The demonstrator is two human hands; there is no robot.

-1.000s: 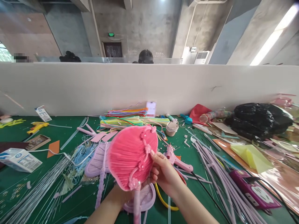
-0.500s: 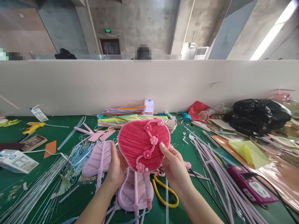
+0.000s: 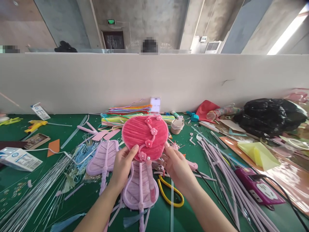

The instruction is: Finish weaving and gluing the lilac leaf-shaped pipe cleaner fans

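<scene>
A red fuzzy pipe-cleaner hand fan [image 3: 135,132] is upright above the table, with a curling pink vine, pink flowers and pearl beads on its front. My left hand [image 3: 124,164] pinches its lower left, thumb on the front and fingers behind. At the lower right rim is my right hand [image 3: 177,164], thumb at the edge and fingers curled, partly hidden. The fan's pink handle [image 3: 150,180] points down over a lilac fan [image 3: 131,190] on the table. Another lilac fan [image 3: 98,158] lies left of my left hand.
Bundled colourful pipe cleaners [image 3: 116,120] lie behind the fan. A yellow glue gun [image 3: 36,125], metal wires [image 3: 45,187] and a white box [image 3: 20,159] are leftward. Rightward are lilac stems [image 3: 224,177], a purple power strip [image 3: 259,187] and a black bag [image 3: 270,116]. A yellow loop [image 3: 180,196] lies in front.
The red fan has moved slightly down and left. My left thumb has come onto its front, while my right thumb has slid off the front to the rim.
</scene>
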